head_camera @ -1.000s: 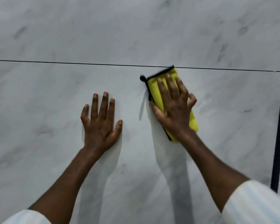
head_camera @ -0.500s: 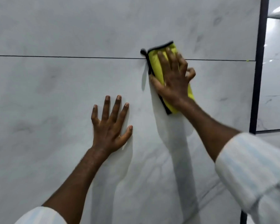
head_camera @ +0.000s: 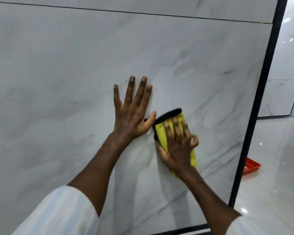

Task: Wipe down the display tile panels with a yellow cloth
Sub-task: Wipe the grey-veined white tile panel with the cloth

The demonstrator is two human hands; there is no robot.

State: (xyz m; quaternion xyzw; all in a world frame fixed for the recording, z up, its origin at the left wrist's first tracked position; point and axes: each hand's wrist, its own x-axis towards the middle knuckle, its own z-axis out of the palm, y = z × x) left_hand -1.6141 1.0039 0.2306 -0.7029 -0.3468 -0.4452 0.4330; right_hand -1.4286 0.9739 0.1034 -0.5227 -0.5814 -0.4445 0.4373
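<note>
Two open hands sit mid-frame: left hand (head_camera: 132,119) flat on the tile panel (head_camera: 58,82), right hand (head_camera: 178,146) pressing the yellow cloth (head_camera: 160,133), best kept flat.

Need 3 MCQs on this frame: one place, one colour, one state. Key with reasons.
1. Where is the red tray? A) on the floor, right of the tile panel's black frame B) hung on the panel C) in a hand
2. Yellow cloth's trim colour? A) white B) black C) red
3. Left hand? A) fisted B) gripping the cloth C) flat on the panel, fingers spread
Key: 1A, lies beyond the frame; 2B, black binding along its top edge; 3C, palm on marble; right hand presses the cloth.
</note>
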